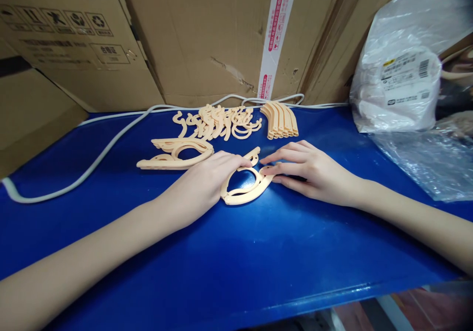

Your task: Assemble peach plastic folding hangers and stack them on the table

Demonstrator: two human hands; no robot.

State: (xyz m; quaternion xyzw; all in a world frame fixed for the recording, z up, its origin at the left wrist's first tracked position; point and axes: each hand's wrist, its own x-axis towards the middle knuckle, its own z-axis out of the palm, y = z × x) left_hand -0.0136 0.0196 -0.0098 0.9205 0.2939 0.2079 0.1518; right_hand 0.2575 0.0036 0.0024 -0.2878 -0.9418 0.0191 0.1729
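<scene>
A beige plastic folding hanger (242, 199), its hook curled into a ring between the arms, lies at the middle of the blue table. My left hand (201, 181) is closed on its left side, with the thumb or a finger over the upper edge. The fingers of my right hand (318, 173) close on the right end of the same hanger; their exact grip is partly hidden. Left of it, close to my left hand, lie folded hangers (162, 164). Behind are a loose pile of hanger hooks (210, 124) and a neat stack of curved hanger arms (281, 119).
Cardboard boxes (207, 35) wall off the back of the blue table (236, 267). A white cable (111, 148) runs along the left and rear. At right stand a bagged white roll (402, 89) and clear plastic film (424, 158).
</scene>
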